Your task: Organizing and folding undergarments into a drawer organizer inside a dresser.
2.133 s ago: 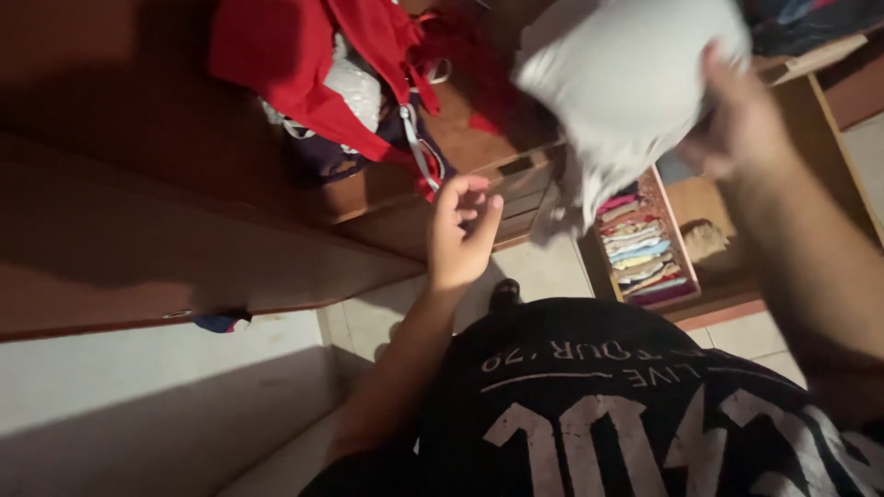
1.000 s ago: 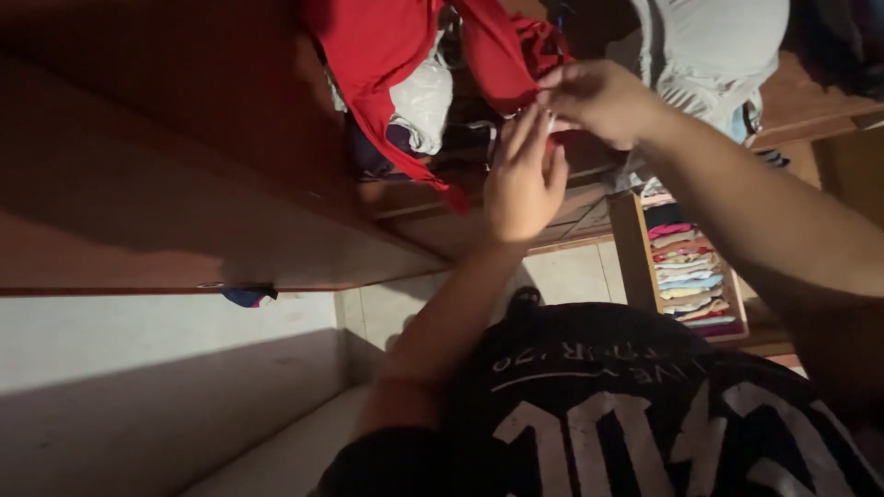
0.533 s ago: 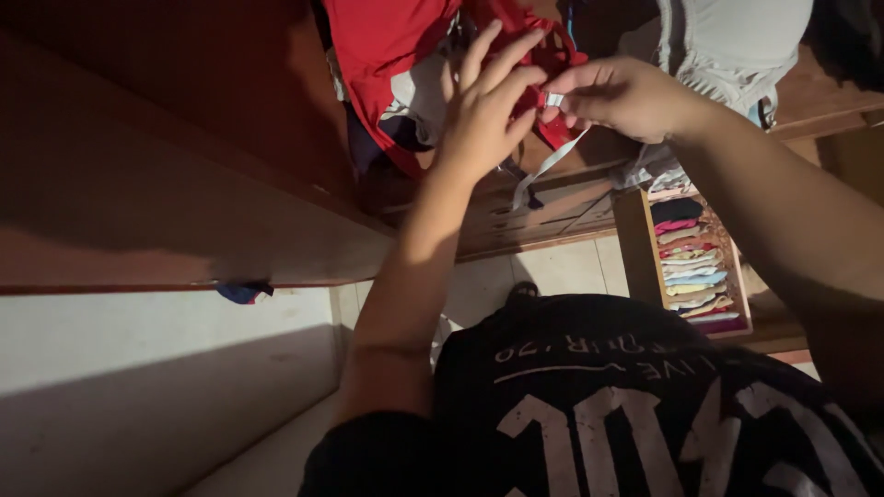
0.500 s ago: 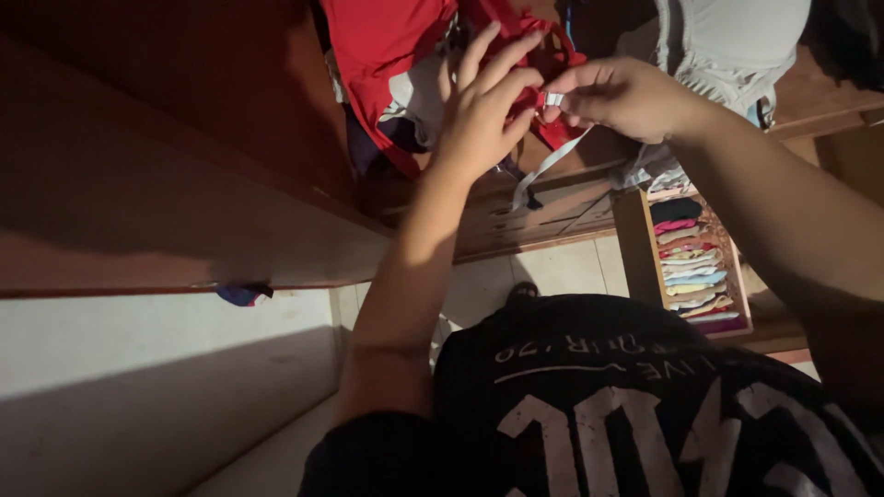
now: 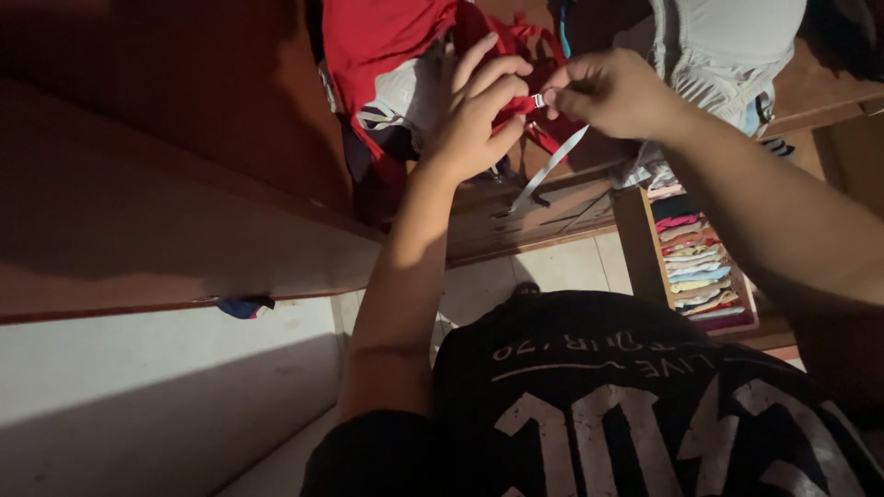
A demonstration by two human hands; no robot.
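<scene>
Over the red clothes heaped on the wooden surface, the left hand has curled from spread to a loose grip, while the right hand keeps pinching the pale strap, now drawn taut between them.

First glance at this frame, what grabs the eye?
The two hands meeting at top centre: the left hand and right hand pinch a small clasp on a pale strap that hangs down from the grip. Just behind the left hand sits a heap of red cloth on the wooden shelf. At lower right, a drawer shows a neat row of folded coloured garments.
</scene>
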